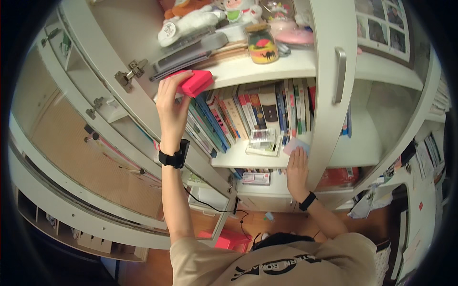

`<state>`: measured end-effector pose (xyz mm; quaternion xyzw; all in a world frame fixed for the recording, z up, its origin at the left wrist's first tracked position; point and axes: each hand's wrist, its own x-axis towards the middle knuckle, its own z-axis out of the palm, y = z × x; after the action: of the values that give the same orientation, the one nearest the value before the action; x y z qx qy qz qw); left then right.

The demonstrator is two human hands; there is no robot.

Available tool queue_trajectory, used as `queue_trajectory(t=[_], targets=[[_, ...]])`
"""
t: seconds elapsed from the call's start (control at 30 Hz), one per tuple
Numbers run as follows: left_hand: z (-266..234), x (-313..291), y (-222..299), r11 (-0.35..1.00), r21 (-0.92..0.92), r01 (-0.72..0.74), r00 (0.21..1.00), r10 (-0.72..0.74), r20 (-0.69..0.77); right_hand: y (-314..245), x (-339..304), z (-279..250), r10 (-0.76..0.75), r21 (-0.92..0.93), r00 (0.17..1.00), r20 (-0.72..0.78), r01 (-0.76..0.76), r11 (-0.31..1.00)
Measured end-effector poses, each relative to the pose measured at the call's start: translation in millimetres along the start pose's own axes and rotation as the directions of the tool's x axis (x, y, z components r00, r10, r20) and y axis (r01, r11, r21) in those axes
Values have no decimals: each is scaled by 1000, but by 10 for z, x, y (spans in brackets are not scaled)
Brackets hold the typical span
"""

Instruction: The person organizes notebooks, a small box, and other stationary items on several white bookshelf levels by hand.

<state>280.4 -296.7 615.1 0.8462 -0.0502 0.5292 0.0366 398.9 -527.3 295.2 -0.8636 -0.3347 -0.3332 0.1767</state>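
L hand part-curled, gripping red box; box at upper shelf front edge, L end; long axis approx L-R, R end exposed; bright, blocky; R hand fingers straight on pale flat item, can't tell if gripped.

beige shirt: dark capital lettering, partly legible | book spines: print too small | round white tag: marks unreadable
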Motion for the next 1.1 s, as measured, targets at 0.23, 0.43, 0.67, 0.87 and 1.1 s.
queue_trajectory(t=[0.23,0.43,0.67,0.87,1.1], targets=[[-25,-785,449,932,80,-354,918,363,-160,-32,37,-277,43,238,999,15,-46,970],[687,-2105,612,995,-76,59,980,-43,195,-127,40,-639,-98,355,995,18,85,931],[1188,-2656,131,966,-23,259,925,-241,292,-517,598,-1278,-31,631,996,-86,78,772],[1364,-2815,21,972,2,234,892,-216,397,-800,1272,-1878,-139,661,973,-187,229,714],[1144,-2616,60,935,-158,316,924,-266,273,-867,1888,-2281,-266,652,956,-124,281,704]])
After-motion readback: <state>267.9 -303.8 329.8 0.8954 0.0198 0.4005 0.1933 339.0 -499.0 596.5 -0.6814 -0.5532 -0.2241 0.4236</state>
